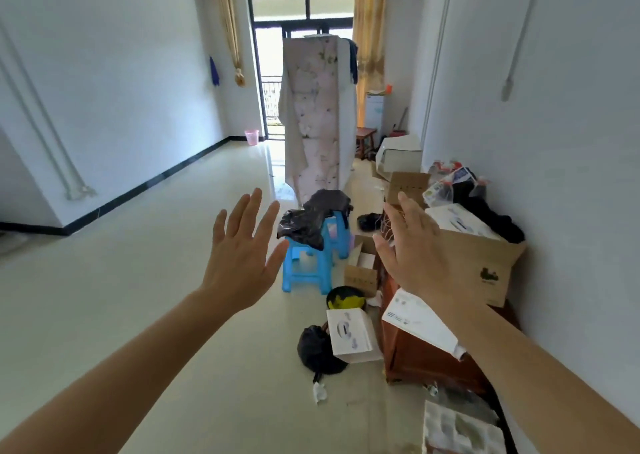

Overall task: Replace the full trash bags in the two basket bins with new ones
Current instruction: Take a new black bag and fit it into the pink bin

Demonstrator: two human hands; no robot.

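Observation:
My left hand [242,249] and my right hand [415,249] are both raised in front of me, fingers spread, holding nothing. Beyond them two blue plastic stools [304,263] stand on the floor with loose black trash bags [308,225] draped over their tops. Nearer to me a bin lined with a black bag [345,299] holds yellow scraps. A tied full black trash bag [317,349] lies on the floor beside a white box [349,335]. A pink basket bin [251,137] stands far off by the balcony door.
Cardboard boxes [481,263], a brown wooden cabinet [422,353] and bagged clutter line the right wall. A tall cloth-covered rack [317,117] stands mid-room ahead. Glossy tile floor stretches open on the left up to the white wall. A crumpled paper scrap [319,392] lies near the full bag.

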